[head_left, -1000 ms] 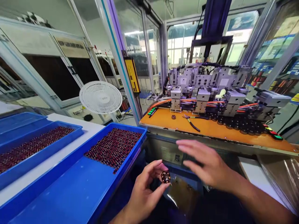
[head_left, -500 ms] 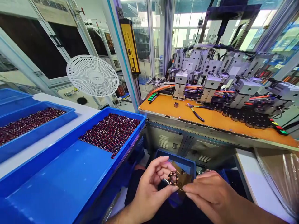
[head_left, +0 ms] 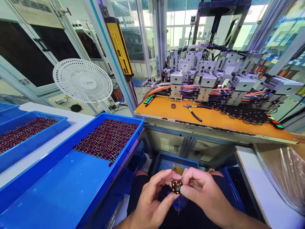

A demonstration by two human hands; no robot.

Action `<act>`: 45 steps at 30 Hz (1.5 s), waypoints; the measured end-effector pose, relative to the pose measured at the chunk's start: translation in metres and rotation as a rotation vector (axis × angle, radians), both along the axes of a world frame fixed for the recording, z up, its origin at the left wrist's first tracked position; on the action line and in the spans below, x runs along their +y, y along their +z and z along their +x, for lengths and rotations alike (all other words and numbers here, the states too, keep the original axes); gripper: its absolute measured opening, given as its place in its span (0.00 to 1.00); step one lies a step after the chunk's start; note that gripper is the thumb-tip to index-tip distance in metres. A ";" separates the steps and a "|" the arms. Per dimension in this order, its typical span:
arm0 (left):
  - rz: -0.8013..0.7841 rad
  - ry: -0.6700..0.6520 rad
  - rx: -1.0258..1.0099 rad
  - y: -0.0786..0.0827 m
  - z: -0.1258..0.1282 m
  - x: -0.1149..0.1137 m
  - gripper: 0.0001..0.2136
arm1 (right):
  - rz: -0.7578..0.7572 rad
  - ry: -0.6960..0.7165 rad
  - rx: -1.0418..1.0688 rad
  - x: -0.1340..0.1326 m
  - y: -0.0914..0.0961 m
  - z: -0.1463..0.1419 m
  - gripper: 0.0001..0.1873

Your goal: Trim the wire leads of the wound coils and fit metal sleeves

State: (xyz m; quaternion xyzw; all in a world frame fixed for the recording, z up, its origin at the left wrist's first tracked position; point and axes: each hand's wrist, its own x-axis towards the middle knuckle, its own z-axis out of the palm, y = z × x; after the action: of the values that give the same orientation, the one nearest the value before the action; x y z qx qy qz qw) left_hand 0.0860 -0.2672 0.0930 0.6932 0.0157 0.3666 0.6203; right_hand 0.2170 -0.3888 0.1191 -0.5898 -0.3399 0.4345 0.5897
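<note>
A small ring-shaped motor stator (head_left: 176, 187) with copper windings is held up above my lap. My left hand (head_left: 156, 197) is closed round its left side, thumb below and fingers above. From the right, the thumb and fingertips of my right hand (head_left: 202, 190) pinch at the stator's edge; whether they also grip a wire end is hidden. A thin loose wire (head_left: 179, 206) hangs down below the stator. Behind the fingers shows a brown plate (head_left: 177, 168) at a blue bin (head_left: 162, 157) on the floor.
A large blue tray (head_left: 47, 190) on the left holds many stators in rows at its far end. On the orange bench (head_left: 162, 111) lie one stator (head_left: 173, 106), cutting pliers (head_left: 193, 113) and several dark round parts (head_left: 247, 116) before a winding machine (head_left: 207, 79). A white fan (head_left: 83, 81) stands left.
My right hand has moved from the wire at the stator's lower right up to its right edge. The wire now hangs below. My view has shifted slightly to the right.
</note>
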 end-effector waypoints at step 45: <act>-0.604 -0.353 0.163 -0.001 0.000 0.001 0.12 | -0.076 0.003 -0.203 -0.010 0.007 0.001 0.17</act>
State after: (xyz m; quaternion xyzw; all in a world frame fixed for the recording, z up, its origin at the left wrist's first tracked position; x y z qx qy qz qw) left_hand 0.0859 -0.2664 0.0923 0.4977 0.0528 0.1762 0.8476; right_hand 0.2177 -0.3991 0.1260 -0.6522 -0.3821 0.3862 0.5286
